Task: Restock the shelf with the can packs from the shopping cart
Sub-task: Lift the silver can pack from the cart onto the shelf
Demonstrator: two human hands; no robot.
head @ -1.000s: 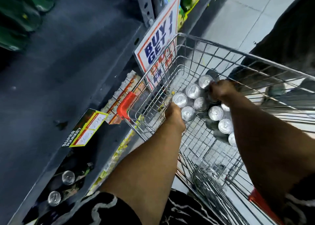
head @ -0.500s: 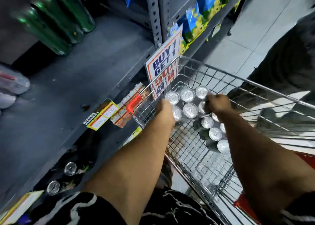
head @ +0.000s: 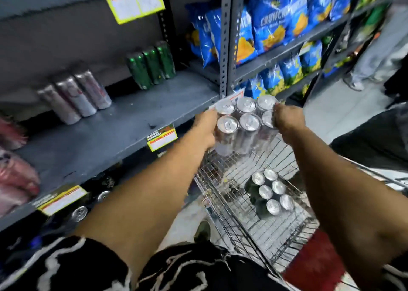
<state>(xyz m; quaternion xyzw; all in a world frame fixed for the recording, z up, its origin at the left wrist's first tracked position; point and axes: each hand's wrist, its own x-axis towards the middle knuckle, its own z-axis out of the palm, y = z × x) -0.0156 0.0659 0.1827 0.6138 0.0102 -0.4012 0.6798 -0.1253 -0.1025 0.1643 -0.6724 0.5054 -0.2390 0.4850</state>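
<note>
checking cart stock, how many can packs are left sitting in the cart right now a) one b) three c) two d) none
a: one six-pack sits on the cart floor, while the other can pack is held above the cart between the left hand and right hand.

can packs (head: 245,125) – 2 | silver cans (head: 75,96) – 3 | green cans (head: 152,66) – seemingly 3

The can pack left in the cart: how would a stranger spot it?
Look down into the wire shopping cart at lower right. On its floor stands a dark pack showing six silver lids. Unlike the silver six-pack held above the cart, no hand touches it.
</note>
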